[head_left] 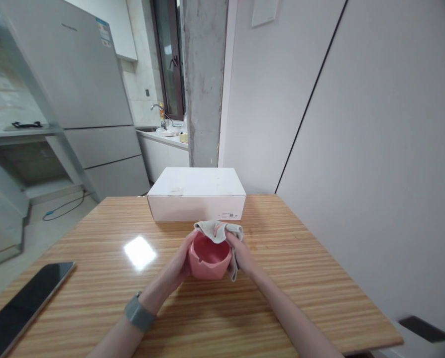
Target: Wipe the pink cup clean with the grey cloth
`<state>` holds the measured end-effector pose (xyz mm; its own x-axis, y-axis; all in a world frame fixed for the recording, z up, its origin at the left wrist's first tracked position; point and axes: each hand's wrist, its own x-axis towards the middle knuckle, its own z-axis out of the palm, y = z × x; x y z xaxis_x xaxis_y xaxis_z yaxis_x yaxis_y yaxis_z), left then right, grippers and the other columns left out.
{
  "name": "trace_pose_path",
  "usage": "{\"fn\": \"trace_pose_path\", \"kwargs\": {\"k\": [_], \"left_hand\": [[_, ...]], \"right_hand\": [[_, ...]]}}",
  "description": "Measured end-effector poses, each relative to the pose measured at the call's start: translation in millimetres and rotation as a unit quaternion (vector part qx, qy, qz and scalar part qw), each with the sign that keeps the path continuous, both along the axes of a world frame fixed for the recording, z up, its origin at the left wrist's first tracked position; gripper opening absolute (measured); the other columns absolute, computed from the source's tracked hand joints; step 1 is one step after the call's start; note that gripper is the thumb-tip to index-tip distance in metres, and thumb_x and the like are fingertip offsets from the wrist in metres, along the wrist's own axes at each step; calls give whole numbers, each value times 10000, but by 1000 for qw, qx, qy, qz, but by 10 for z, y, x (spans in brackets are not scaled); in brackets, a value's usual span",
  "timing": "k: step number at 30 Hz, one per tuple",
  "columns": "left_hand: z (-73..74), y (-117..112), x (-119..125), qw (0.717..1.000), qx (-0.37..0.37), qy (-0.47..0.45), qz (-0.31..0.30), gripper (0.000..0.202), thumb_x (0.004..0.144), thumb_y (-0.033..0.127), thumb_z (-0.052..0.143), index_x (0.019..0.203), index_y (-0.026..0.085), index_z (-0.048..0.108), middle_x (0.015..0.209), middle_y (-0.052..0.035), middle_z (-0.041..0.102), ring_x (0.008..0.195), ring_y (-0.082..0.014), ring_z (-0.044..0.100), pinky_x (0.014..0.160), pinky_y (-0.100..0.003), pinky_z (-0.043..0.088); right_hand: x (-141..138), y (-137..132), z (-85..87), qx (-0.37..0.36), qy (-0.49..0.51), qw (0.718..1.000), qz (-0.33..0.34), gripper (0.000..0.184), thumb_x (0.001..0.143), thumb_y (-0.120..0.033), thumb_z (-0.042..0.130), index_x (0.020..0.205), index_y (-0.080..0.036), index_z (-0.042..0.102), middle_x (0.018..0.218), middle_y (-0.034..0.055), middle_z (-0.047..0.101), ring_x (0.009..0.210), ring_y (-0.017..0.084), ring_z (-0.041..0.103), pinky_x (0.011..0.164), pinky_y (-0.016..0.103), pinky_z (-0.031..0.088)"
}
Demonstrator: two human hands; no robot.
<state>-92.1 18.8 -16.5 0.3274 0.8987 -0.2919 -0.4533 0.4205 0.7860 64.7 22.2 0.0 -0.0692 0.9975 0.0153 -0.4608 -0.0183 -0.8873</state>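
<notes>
A pink faceted bowl (208, 259) stands on the wooden table (289, 278) in front of me. My left hand (180, 261) is wrapped round its left side and holds it. My right hand (241, 254) grips a grey cloth (219, 230) and presses it over the bowl's far rim; part of the cloth hangs down the bowl's right side. A grey watch band sits on my left wrist.
A white flat box (196, 194) lies just behind the bowl. A dark tablet (23, 306) rests at the table's left front corner. A white wall runs along the right; a fridge (84, 94) and a sink counter stand beyond the table.
</notes>
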Motion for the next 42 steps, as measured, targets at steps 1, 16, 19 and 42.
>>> {"fn": "trace_pose_path", "kwargs": {"k": [1, 16, 19, 42], "left_hand": [[3, 13, 2, 1000, -2, -12, 12, 491, 828, 494, 557, 1151, 129, 620, 1050, -89, 713, 975, -247, 660, 830, -306, 514], [-113, 58, 4, 997, -34, 63, -21, 510, 805, 541, 554, 1125, 151, 629, 1005, -100, 724, 872, -253, 684, 642, -300, 540], [-63, 56, 20, 996, -38, 79, 21, 499, 797, 540, 562, 1098, 151, 648, 998, -98, 726, 871, -252, 683, 637, -292, 542], [11, 37, -78, 994, -14, 46, -97, 591, 796, 623, 488, 1155, 167, 601, 830, -64, 708, 550, -148, 617, 420, -218, 477]], "right_hand": [[9, 42, 30, 8, -11, 1000, 16, 280, 657, -399, 742, 844, -198, 684, 857, 18, 708, 939, 238, 627, 873, 330, 453], [-7, 77, -224, 19, 9, 1000, -19, 328, 666, -451, 720, 866, -194, 684, 888, 41, 719, 973, 256, 629, 882, 358, 463], [-33, 82, -247, 21, 9, 1000, -21, 344, 693, -462, 699, 909, -195, 681, 903, 40, 717, 973, 247, 631, 889, 359, 461], [101, 228, -225, 23, 25, 999, -12, 241, 657, -377, 700, 805, -186, 695, 892, 33, 719, 968, 255, 622, 933, 360, 426]]}}
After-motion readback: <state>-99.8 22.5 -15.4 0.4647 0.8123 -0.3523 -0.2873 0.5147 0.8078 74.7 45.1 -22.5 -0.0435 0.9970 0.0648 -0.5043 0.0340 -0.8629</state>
